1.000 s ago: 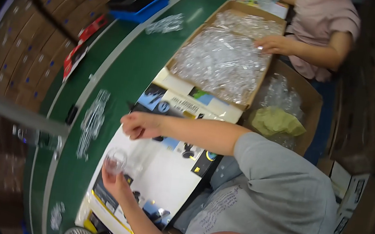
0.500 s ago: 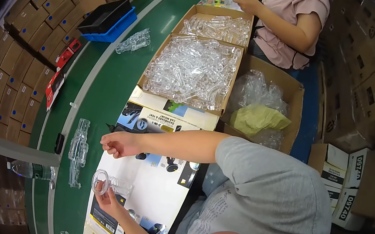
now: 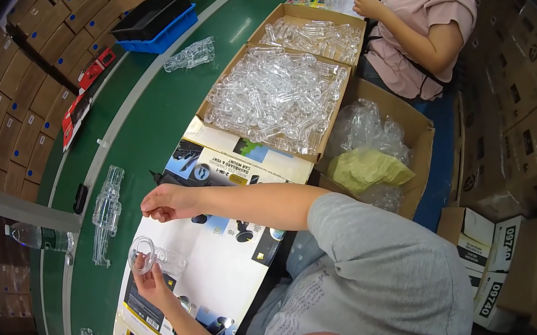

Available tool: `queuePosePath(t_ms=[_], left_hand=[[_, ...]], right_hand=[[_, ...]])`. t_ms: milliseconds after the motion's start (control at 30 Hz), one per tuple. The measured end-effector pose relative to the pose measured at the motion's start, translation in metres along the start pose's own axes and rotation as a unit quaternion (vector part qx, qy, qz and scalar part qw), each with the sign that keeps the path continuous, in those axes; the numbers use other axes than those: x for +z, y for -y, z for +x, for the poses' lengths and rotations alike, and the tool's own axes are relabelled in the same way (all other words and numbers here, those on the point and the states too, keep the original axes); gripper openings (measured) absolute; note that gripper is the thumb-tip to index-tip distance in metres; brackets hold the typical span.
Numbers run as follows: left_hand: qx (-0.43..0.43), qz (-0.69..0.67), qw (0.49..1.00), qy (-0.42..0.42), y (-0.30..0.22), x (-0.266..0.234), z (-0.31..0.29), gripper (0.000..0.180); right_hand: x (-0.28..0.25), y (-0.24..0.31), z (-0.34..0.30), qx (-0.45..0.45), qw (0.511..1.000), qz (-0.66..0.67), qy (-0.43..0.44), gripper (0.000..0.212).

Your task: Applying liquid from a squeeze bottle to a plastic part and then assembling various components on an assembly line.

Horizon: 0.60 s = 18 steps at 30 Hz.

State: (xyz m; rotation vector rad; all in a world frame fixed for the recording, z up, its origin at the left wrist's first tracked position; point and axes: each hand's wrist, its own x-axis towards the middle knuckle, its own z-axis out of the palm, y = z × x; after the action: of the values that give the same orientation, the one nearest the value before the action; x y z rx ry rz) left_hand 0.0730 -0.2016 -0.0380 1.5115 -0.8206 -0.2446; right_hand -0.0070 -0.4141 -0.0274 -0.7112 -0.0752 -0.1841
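1. The long green desk (image 3: 160,112) is edged by a curved rail; on it, at the person's side, a white printed cardboard sheet (image 3: 220,276) is spread.
2. Beside the sheet's far end, a shallow brown cardboard tray (image 3: 330,125) is heaped with small clear plastic pieces.
3. On the green surface, a long clear plastic assembly (image 3: 107,210) is laid, apart from both hands.
4. The right hand (image 3: 172,204) is held above the sheet, its fingers curled together; whether anything small is pinched there cannot be told.
5. By the left hand (image 3: 154,287), the clear plastic cylinder with a wide ring at one end (image 3: 169,261) is held over the sheet, fingers clamped on the ring. Smooth plastic may slip, so the ring is probably best gripped lightly but firmly, with the body left uncovered and steady.
6. The cylinder's long axis is turned across the sheet: the ring is pointed toward the green surface, the narrower body toward the person.
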Motion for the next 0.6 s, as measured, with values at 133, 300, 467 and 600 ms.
queuePosePath(t_ms=[133, 300, 467, 600], left_hand=[[0.005, 0.001, 1.000, 0.001, -0.0006, -0.0007, 0.0011, 0.036], [-0.016, -0.021, 1.000, -0.010, -0.0026, 0.0002, 0.0007, 0.041], [-0.011, -0.010, 1.000, 0.003, -0.0016, -0.0015, 0.0006, 0.040], [-0.001, -0.002, 1.000, 0.013, 0.0006, -0.0026, 0.0014, 0.038]], right_hand=[[-0.0016, -0.0011, 0.0012, 0.000, 1.000, 0.007, 0.008, 0.011], [-0.0002, 0.0007, -0.0002, -0.007, 1.000, 0.005, 0.016, 0.012], [0.0021, 0.0057, -0.0020, -0.013, 1.000, 0.010, 0.006, 0.012], [0.0019, 0.0078, -0.0010, -0.014, 1.000, 0.014, 0.013, 0.013]])
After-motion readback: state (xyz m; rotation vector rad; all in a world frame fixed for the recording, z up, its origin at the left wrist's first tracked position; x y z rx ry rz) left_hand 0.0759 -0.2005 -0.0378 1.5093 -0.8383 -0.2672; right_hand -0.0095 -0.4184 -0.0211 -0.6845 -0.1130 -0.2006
